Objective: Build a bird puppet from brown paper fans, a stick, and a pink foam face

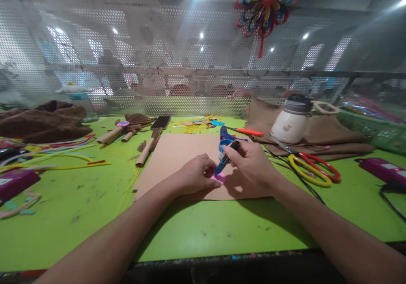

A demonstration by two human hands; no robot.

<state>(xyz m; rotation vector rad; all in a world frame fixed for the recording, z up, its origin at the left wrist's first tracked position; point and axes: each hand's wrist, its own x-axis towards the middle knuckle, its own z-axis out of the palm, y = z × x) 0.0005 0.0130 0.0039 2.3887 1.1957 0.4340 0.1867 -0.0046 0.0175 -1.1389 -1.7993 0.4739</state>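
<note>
My right hand [250, 159] is closed around a blue marker-like pen [223, 162] with a black end. Its tip points down onto a small pink piece [219, 178], which looks rounded. The fingers of my left hand [198, 175] grip the pink piece at its left edge. Under both hands lies a sheet of brown paper [171, 153]. Just beyond the pen is a blue glue gun [223, 132], partly covered by my right hand and a round blue item.
Red and yellow handled scissors [312, 167] lie right, near a white bottle [290, 121], brown cloth [323, 132] and a green basket [374, 127]. At left are paper rolls [145, 151], colourful strips [63, 159] and dark brown fabric [44, 121]. Scraps [203, 124] lie at the back.
</note>
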